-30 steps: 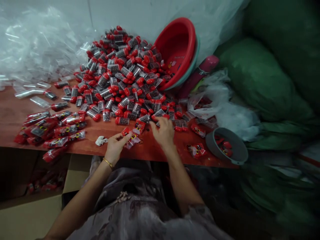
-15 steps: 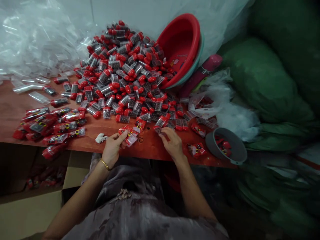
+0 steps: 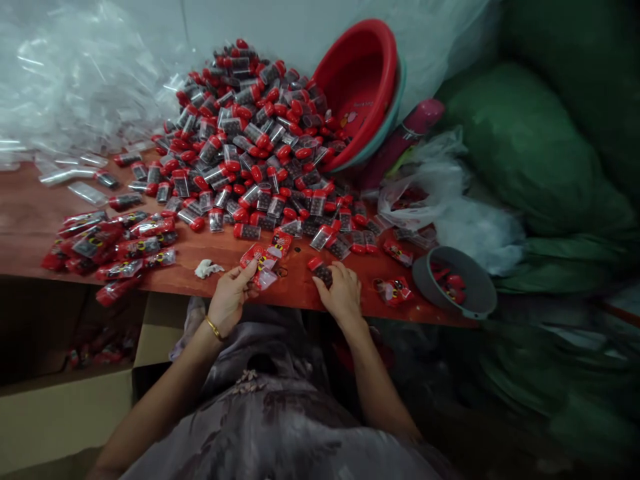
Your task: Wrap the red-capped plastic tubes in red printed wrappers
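Between the thumb and fingers of my left hand (image 3: 233,291) is a red printed packet (image 3: 264,264), held low over the table's front edge. Another red packet lies against its upper right side. My right hand (image 3: 341,289) has its fingers closed round a small clear container with a red cap (image 3: 319,270), dark pieces inside, the cap pointing up and left. Beyond both hands rises a big pile of the same red-capped containers (image 3: 250,133).
Filled red packets (image 3: 93,245) are heaped on the left over an open cardboard box (image 3: 65,413). A grey bowl (image 3: 480,293) with red pieces stands at right, near a loose packet (image 3: 394,291). Tilted basins (image 3: 385,40) and clear plastic sleeves (image 3: 85,87) lie behind.
My right hand has come slightly down toward the front edge with a container, away from the pile. My left hand still holds the packet. The whole view has shifted a little.
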### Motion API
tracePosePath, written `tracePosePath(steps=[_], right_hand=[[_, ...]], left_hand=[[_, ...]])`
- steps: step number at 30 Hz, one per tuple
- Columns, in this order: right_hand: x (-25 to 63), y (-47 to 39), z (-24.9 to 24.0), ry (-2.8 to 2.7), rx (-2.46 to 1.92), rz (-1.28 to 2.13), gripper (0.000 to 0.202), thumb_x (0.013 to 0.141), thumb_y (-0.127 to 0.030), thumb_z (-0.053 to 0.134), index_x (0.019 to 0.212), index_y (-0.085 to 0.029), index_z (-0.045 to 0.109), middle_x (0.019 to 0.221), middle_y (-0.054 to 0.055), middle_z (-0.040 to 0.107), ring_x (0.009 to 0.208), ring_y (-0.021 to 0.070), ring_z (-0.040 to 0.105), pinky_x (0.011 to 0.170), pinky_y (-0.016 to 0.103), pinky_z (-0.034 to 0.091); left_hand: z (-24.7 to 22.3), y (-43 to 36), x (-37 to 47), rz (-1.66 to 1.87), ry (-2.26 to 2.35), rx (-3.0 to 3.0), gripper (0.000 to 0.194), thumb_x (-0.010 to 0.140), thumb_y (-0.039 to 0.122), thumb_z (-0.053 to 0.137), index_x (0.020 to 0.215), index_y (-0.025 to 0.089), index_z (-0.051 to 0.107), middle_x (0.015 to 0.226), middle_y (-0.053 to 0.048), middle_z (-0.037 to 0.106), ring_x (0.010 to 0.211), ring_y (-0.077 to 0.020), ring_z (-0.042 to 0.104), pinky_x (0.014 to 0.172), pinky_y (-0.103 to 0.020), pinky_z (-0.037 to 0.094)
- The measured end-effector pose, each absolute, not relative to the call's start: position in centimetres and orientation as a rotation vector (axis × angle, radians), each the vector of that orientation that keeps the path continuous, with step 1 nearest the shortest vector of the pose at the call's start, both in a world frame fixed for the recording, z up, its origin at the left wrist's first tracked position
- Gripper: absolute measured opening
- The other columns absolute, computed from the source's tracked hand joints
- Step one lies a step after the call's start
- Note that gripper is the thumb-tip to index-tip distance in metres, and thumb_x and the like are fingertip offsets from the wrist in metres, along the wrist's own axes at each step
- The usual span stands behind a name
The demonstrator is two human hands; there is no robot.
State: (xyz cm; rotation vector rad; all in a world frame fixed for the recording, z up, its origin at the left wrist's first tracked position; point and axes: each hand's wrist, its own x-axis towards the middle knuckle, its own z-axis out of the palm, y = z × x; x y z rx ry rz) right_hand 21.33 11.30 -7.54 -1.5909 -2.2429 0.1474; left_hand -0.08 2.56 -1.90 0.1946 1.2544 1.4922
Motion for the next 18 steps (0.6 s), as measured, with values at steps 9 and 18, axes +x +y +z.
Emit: tracePosePath(steps=[9, 18], right_hand=[[20.5, 5.7, -3.2, -1.734, -1.146, 1.42, 0.028, 0.079, -0.042, 0.058, 0.094, -0.018, 0.062, 0.056, -0.004, 0.055, 0.042, 0.0092, 0.046, 0.043, 0.022, 0.038], [18.8, 4.7, -2.0, -1.546, -1.109, 1.668, 0.024, 0.073, -0.039, 0.065, 0.085, -0.017, 0.063, 0.052, -0.006, 0.05, 0.039, 0.0055, 0.039, 0.038, 0.018, 0.032]], left_hand=[[-1.5, 2.5, 1.1, 1.458, 1.236, 0.234, 0.049, 0.042, 0.049, 0.084, 0.066, 0.013, 0.063, 0.058, 0.002, 0.062, 0.049, -0.0075, 0.054, 0.048, -0.019, 0.045], [-2.0, 2.2, 1.3, 1.542, 1.272, 0.477, 0.035, 0.056, 0.042, 0.081, 0.074, 0.013, 0.072, 0.074, -0.001, 0.07, 0.068, -0.0114, 0.059, 0.069, -0.023, 0.047]])
